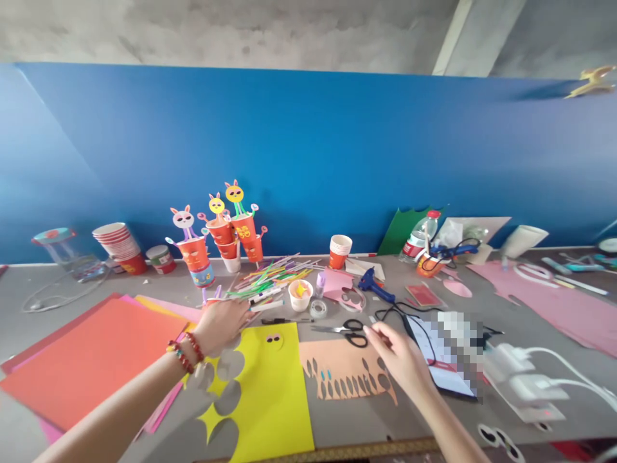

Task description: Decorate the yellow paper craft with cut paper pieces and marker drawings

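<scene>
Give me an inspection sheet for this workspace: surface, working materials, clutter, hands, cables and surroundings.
Surface: gray table, bare patches between supplies.
Working materials: yellow paper with round cutouts; peach paper with oval cutouts; scissors.
Clutter: loose straws, decorated cups, glue gun.
Hands: left hand near a white marker, right hand beside the scissors; grip on either unclear.
Cables: black cable near the glue gun; white cables plugged into a power strip.
Surroundings: blue partition behind the table, gray concrete above.

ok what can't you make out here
Head view throughout:
Left hand: anything under its fingers, hidden by the hand itself.
Pixelated patch: what lies beneath, masked by the blocks.
Bottle: label print, too small.
Yellow figure: its full shape, blurred and cut by the right edge.
</scene>
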Action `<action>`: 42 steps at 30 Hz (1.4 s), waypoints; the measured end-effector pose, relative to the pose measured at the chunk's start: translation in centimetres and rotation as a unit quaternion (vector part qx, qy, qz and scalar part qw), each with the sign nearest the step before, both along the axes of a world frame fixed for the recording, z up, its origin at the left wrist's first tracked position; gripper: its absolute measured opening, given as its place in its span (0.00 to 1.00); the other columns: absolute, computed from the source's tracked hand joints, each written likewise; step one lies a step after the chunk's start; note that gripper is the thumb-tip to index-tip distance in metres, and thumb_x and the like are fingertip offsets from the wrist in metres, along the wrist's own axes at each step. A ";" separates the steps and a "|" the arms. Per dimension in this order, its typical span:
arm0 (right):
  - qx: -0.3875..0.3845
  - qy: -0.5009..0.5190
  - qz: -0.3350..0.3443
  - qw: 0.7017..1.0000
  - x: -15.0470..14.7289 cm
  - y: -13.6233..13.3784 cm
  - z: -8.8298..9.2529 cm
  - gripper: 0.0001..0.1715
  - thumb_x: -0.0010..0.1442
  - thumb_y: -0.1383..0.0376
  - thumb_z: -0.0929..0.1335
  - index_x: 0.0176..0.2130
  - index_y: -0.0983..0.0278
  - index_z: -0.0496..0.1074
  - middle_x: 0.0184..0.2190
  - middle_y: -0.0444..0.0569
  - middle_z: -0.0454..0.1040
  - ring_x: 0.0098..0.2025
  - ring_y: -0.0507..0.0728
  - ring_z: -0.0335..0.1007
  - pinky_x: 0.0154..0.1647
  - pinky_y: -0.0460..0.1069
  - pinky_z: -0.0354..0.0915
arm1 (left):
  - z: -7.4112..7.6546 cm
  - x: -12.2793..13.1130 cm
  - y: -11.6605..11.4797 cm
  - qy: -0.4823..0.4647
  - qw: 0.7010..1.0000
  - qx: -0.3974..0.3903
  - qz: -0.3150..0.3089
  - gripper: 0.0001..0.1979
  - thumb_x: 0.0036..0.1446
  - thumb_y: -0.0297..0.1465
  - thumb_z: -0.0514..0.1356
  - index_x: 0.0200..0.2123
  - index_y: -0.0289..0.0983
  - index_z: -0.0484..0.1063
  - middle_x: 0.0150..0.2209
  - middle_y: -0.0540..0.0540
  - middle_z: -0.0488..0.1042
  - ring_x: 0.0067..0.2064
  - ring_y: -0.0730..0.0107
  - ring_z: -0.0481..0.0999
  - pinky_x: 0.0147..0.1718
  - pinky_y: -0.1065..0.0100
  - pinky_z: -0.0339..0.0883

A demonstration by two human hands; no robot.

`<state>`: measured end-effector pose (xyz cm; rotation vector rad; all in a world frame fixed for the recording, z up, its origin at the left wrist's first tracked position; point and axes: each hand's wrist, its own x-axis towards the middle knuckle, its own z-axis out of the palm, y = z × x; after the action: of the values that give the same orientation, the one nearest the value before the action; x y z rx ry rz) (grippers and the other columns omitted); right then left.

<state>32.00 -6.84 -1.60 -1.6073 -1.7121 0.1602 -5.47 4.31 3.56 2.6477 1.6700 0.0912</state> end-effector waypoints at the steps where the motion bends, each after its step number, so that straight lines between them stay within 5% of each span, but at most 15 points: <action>1: 0.004 -0.045 0.002 0.999 1.0 0.4 -0.3 0.18 0.67 0.54 0.64 0.29 0.59 0.67 0.18 0.41 0.66 0.20 0.54 0.65 0.21 0.46 0.57 | -0.3 0.2 0.3 0.016 1.000 0.000 0.002 0.13 0.66 0.34 0.54 0.35 0.34 0.75 0.33 0.38 0.79 0.37 0.54 0.80 0.37 0.61 0.69; 3: -0.020 -0.126 0.019 0.992 2.1 1.2 -1.0 0.11 0.67 0.60 0.63 0.34 0.61 0.70 0.31 0.48 0.75 0.28 0.57 0.73 0.28 0.48 0.64 | -0.8 0.9 0.9 0.039 0.999 0.004 0.000 0.13 0.66 0.32 0.54 0.35 0.33 0.76 0.34 0.36 0.79 0.38 0.53 0.80 0.38 0.60 0.70; 6: -0.077 -0.200 0.037 0.976 2.2 2.5 -1.7 0.08 0.63 0.66 0.65 0.41 0.63 0.74 0.45 0.56 0.76 0.37 0.61 0.76 0.36 0.52 0.69 | -1.1 2.3 1.8 0.045 0.999 0.026 -0.006 0.12 0.66 0.31 0.53 0.42 0.33 0.75 0.43 0.33 0.78 0.46 0.49 0.78 0.43 0.58 0.70; 9: -0.101 -0.221 0.052 0.969 1.7 3.3 -1.7 0.12 0.60 0.70 0.67 0.44 0.63 0.76 0.47 0.56 0.75 0.44 0.64 0.76 0.41 0.53 0.70 | -1.0 3.7 1.6 0.035 0.998 0.053 -0.015 0.13 0.66 0.28 0.52 0.50 0.33 0.72 0.52 0.31 0.72 0.55 0.47 0.71 0.49 0.54 0.68; 14: -0.132 -0.254 0.091 0.954 1.3 4.1 -0.6 0.13 0.58 0.72 0.67 0.43 0.61 0.75 0.50 0.55 0.73 0.51 0.64 0.73 0.46 0.53 0.70 | -1.7 7.5 -2.0 0.005 0.990 0.005 -0.143 0.11 0.67 0.38 0.56 0.44 0.41 0.75 0.47 0.45 0.76 0.50 0.61 0.74 0.49 0.65 0.68; 17: -0.143 -0.252 0.095 0.952 1.3 4.5 0.1 0.08 0.56 0.71 0.70 0.38 0.61 0.74 0.51 0.55 0.72 0.50 0.64 0.74 0.41 0.51 0.70 | -2.7 10.3 -3.9 -0.047 0.964 -0.072 -0.252 0.14 0.64 0.41 0.58 0.46 0.39 0.75 0.47 0.43 0.75 0.49 0.58 0.75 0.47 0.62 0.69; 20: -0.139 -0.243 0.083 0.957 1.7 4.0 0.8 0.05 0.55 0.68 0.71 0.34 0.61 0.71 0.49 0.53 0.72 0.46 0.63 0.75 0.37 0.50 0.68 | -3.5 12.4 -4.4 -0.015 0.966 -0.080 -0.244 0.18 0.59 0.42 0.63 0.46 0.36 0.74 0.48 0.37 0.75 0.51 0.49 0.73 0.48 0.57 0.68; 23: -0.136 -0.172 0.069 0.973 2.7 2.5 1.1 0.03 0.57 0.65 0.69 0.32 0.60 0.69 0.40 0.49 0.72 0.32 0.57 0.73 0.32 0.49 0.66 | -4.0 13.3 -3.9 -0.009 0.969 -0.079 -0.234 0.16 0.58 0.39 0.64 0.45 0.34 0.74 0.47 0.35 0.75 0.51 0.47 0.73 0.49 0.54 0.68; 26: -0.124 0.022 0.098 0.987 4.0 0.4 0.4 0.03 0.56 0.63 0.68 0.33 0.60 0.69 0.38 0.47 0.70 0.32 0.56 0.71 0.33 0.49 0.67 | -4.4 13.6 -3.2 -0.011 0.970 -0.088 -0.225 0.14 0.58 0.35 0.64 0.46 0.34 0.73 0.47 0.36 0.75 0.51 0.49 0.74 0.50 0.56 0.67; 31: -0.149 0.378 0.072 0.911 4.4 -2.8 -1.8 0.23 0.52 0.51 0.73 0.42 0.63 0.74 0.46 0.56 0.74 0.41 0.63 0.73 0.29 0.49 0.69 | -4.5 14.0 -2.4 -0.011 0.969 -0.118 -0.218 0.15 0.56 0.35 0.66 0.45 0.35 0.72 0.45 0.41 0.77 0.49 0.53 0.75 0.49 0.59 0.68; 34: -0.175 0.424 0.092 0.884 3.5 -4.1 -2.4 0.26 0.51 0.49 0.75 0.43 0.63 0.76 0.46 0.57 0.76 0.44 0.65 0.73 0.37 0.52 0.71 | -4.1 14.2 -2.4 -0.006 0.968 -0.122 -0.220 0.15 0.55 0.35 0.66 0.44 0.35 0.72 0.48 0.39 0.75 0.52 0.52 0.73 0.51 0.58 0.67; 42: -0.165 0.436 0.096 0.879 1.8 -4.4 -3.6 0.25 0.52 0.47 0.75 0.42 0.61 0.77 0.41 0.52 0.78 0.44 0.65 0.74 0.46 0.55 0.70 | -3.6 14.8 -3.7 0.013 0.973 -0.091 -0.210 0.18 0.55 0.33 0.64 0.47 0.31 0.72 0.49 0.33 0.73 0.50 0.46 0.74 0.48 0.53 0.68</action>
<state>33.83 -11.21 -5.24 -1.2612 -1.1339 1.1450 9.34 0.61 -0.09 2.7935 1.0289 -0.0962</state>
